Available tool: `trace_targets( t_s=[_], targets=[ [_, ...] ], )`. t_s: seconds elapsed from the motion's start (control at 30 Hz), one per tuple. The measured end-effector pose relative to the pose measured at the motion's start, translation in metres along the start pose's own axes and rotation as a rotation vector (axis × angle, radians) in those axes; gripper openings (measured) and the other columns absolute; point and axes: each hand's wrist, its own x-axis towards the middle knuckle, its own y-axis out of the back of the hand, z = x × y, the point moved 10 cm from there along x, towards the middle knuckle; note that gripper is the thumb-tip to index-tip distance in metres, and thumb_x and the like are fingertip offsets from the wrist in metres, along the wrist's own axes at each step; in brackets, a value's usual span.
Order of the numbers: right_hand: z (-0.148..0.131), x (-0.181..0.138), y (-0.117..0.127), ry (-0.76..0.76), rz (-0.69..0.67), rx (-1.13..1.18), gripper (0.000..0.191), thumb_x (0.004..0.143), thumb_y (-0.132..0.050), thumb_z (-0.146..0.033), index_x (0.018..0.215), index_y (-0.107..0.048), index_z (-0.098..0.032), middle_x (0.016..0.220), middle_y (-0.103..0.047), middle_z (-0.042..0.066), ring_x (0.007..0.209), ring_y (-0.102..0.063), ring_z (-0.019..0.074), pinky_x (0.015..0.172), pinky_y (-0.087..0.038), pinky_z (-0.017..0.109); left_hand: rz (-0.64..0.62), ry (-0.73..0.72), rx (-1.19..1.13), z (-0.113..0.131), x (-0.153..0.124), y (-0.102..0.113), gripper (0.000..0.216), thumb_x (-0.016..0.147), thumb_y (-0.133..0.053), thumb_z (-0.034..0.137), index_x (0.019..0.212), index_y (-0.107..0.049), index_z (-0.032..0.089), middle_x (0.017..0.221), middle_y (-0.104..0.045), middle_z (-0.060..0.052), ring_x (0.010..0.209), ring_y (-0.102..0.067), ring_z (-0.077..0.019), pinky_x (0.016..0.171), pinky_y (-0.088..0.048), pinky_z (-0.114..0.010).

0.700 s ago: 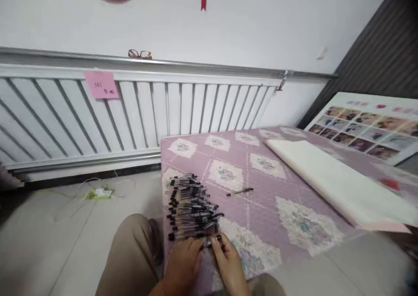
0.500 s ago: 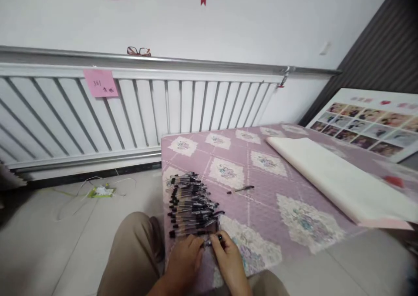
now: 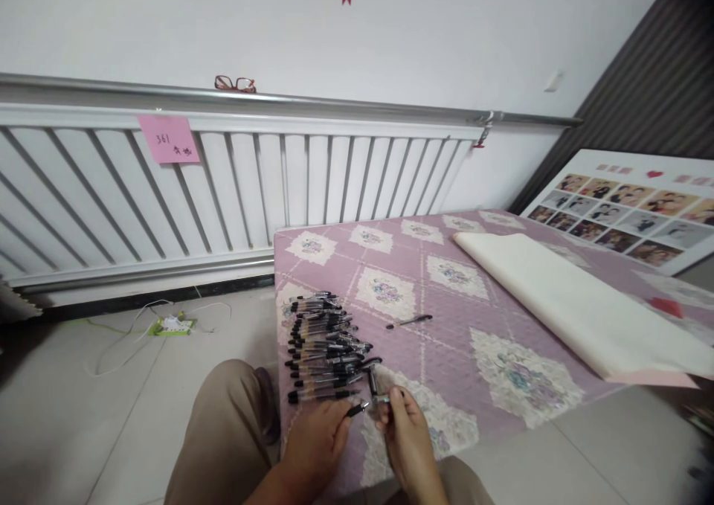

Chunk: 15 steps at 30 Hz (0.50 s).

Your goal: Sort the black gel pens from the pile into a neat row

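Observation:
My left hand (image 3: 313, 439) is closed around a black pen (image 3: 355, 410), its bare tip pointing right. Just right of that tip, my right hand (image 3: 408, 429) pinches a pen cap (image 3: 381, 399), clear with a dark end. A small gap separates cap and tip. Beyond my hands, many black-capped pens (image 3: 326, 349) lie side by side in an uneven row along the left edge of the bed-like surface. A few loose pen caps (image 3: 372, 371) lie near the row's right end. One single pen (image 3: 410, 321) rests apart, farther right.
A purple patterned cover (image 3: 384, 256) spreads under the pens. A folded cream sheet (image 3: 552, 297) lies to the right, with a photo board (image 3: 625, 207) behind it. A white radiator (image 3: 317, 178) runs along the wall. Cables and a power strip (image 3: 174, 325) sit on the floor at left.
My hands were together on the pen; now they are apart. The cap is off the tip, and my right hand has moved slightly right with it.

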Motion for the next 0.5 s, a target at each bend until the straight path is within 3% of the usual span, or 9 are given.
trace_targets(
  t_s=[0.1, 0.17, 0.37, 0.5],
  targets=[
    [-0.001, 0.002, 0.005, 0.017, 0.056, 0.123, 0.034, 0.071, -0.066, -0.053, 0.076, -0.05, -0.023, 0.05, -0.04, -0.01, 0.045, -0.038, 0.0087, 0.044, -0.035, 0.019, 0.027, -0.01, -0.051, 0.0, -0.002, 0.002, 0.032, 0.088, -0.039, 0.021, 0.114, -0.059, 0.026, 0.099, -0.067, -0.003, 0.088, -0.063, -0.0184, 0.077, -0.05, -0.029],
    [-0.003, 0.001, 0.004, 0.032, 0.046, 0.085, 0.034, 0.07, -0.067, -0.051, 0.084, -0.053, -0.023, 0.05, -0.04, -0.01, 0.043, -0.036, 0.0085, 0.043, -0.033, 0.019, 0.068, -0.015, -0.115, -0.002, -0.004, 0.006, 0.031, 0.089, -0.039, 0.022, 0.11, -0.061, 0.025, 0.095, -0.068, -0.004, 0.086, -0.063, -0.0178, 0.077, -0.05, -0.028],
    [-0.003, -0.004, -0.019, 0.034, -0.142, -0.369, 0.032, 0.072, -0.062, -0.048, 0.088, -0.061, -0.02, 0.05, -0.04, -0.009, 0.043, -0.036, 0.0091, 0.042, -0.028, 0.021, 0.311, 0.06, -0.344, -0.026, -0.01, 0.026, 0.028, 0.089, -0.041, 0.025, 0.106, -0.062, 0.019, 0.1, -0.068, -0.008, 0.093, -0.063, -0.0185, 0.083, -0.051, -0.031],
    [-0.009, -0.005, -0.035, 0.132, -0.243, -0.526, 0.03, 0.071, -0.062, -0.04, 0.092, -0.064, -0.02, 0.054, -0.041, -0.008, 0.05, -0.041, 0.0111, 0.049, -0.033, 0.022, 0.325, 0.064, -0.398, -0.032, -0.009, 0.026, 0.026, 0.088, -0.043, 0.025, 0.104, -0.063, 0.019, 0.098, -0.069, -0.008, 0.092, -0.064, -0.0191, 0.082, -0.052, -0.032]
  ],
)
